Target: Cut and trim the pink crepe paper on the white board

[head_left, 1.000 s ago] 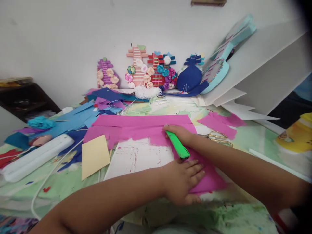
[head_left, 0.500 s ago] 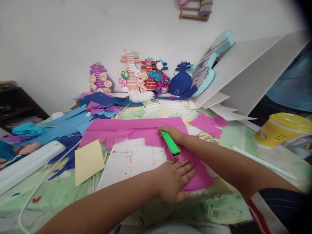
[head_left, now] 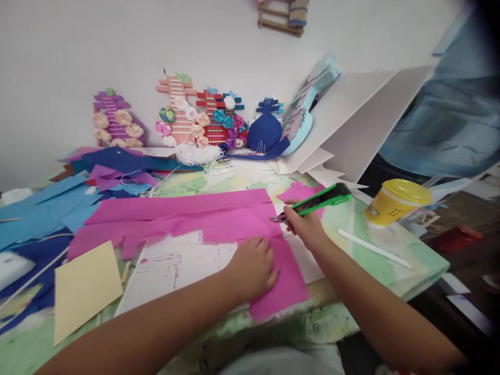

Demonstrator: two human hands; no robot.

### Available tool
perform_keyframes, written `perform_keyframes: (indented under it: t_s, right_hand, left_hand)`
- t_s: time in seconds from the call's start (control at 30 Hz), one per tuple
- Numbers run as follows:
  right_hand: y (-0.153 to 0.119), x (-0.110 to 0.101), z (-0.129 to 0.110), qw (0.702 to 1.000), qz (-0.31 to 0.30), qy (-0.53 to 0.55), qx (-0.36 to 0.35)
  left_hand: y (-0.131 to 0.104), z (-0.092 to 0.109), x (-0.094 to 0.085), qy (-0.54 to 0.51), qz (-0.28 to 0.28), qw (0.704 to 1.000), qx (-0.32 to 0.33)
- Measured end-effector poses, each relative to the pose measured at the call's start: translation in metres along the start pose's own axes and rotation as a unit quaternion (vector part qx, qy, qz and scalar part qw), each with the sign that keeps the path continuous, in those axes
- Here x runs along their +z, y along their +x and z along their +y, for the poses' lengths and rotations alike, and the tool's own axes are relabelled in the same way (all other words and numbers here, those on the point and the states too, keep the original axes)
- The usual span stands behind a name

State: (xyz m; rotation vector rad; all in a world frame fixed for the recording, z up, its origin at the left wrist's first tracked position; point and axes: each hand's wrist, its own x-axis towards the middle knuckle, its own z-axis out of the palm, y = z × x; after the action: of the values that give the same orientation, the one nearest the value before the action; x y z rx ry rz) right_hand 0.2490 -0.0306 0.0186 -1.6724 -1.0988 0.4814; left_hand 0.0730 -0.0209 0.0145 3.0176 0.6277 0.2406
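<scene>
My right hand [head_left: 307, 224] is closed around a green and black utility knife [head_left: 322, 200], its tip pointing left over the pink paper. Pressed on the pink paper [head_left: 183, 208] is my left hand [head_left: 253, 268], its fingers bent and close together; whether it pinches the paper is hidden. The pink paper partly covers a white board [head_left: 164, 265] with pinkish marks. To the left of the board lies a pale yellow sheet [head_left: 88, 289]. Smaller pink scraps [head_left: 292, 191] rest behind my right hand.
Decorated instrument shapes [head_left: 179, 112] lean on the wall. Blue paper [head_left: 50, 203] lies at left. A yellow-lidded tub [head_left: 394, 203] and a white strip [head_left: 373, 248] are at right. Folded white boards [head_left: 344, 125] stand behind. The table edge runs nearby.
The view has shifted right. My right hand has raised and turned the knife, so its tip now points left. My left hand has moved up the paper and its spread fingers have drawn in.
</scene>
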Motion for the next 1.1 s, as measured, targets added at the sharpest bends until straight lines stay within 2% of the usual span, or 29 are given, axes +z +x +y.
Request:
perform_keyframes:
  t_s: [0.1, 0.17, 0.3, 0.47, 0.67, 0.87, 1.1]
  right_hand:
    - [-0.012, 0.004, -0.001, 0.999, -0.032, -0.013, 0.011]
    - [-0.014, 0.007, 0.0, 0.999, -0.032, -0.031, 0.0]
    - [-0.013, 0.01, 0.007, 0.997, -0.031, -0.063, -0.036]
    - [-0.015, 0.012, 0.014, 0.996, -0.064, -0.05, -0.035]
    - [-0.015, 0.01, 0.012, 0.997, -0.05, -0.046, -0.032]
    - [-0.015, 0.011, 0.01, 0.993, -0.035, -0.094, -0.06]
    - [-0.015, 0.017, 0.01, 0.985, -0.054, -0.14, -0.08]
  left_hand:
    - [-0.003, 0.003, 0.012, -0.008, 0.001, 1.0, -0.002]
    - [-0.004, 0.002, 0.014, -0.019, -0.009, 1.0, -0.009]
    - [-0.004, -0.001, 0.011, -0.03, -0.022, 0.999, -0.002]
    - [-0.005, -0.002, 0.008, -0.033, -0.027, 0.999, 0.005]
    - [-0.003, -0.003, 0.008, -0.035, -0.025, 0.999, 0.013]
    - [-0.003, -0.004, 0.011, -0.028, -0.02, 0.999, 0.02]
    - [-0.003, -0.003, 0.008, -0.032, -0.031, 0.999, 0.014]
